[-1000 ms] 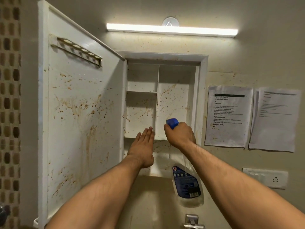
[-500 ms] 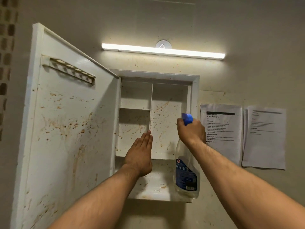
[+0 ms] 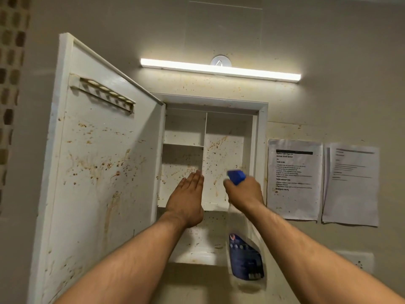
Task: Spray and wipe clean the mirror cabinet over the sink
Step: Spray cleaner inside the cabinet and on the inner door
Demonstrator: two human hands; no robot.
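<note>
The white mirror cabinet hangs open on the wall, its shelves and back panel spattered with brown stains. Its door swings out to the left, the inner face equally stained, with a slotted holder near the top. My right hand grips the neck of a clear spray bottle with a blue nozzle, held up in front of the cabinet's right compartment. My left hand is raised flat with straight fingers before the centre divider, holding nothing.
A lit tube light runs above the cabinet. Two printed sheets are taped to the wall on the right, with a switch plate below them. Mosaic tiles line the far left.
My right hand with the bottle moved left, from the cabinet's right frame to in front of the right compartment. The view shifted slightly; my left hand stays raised.
</note>
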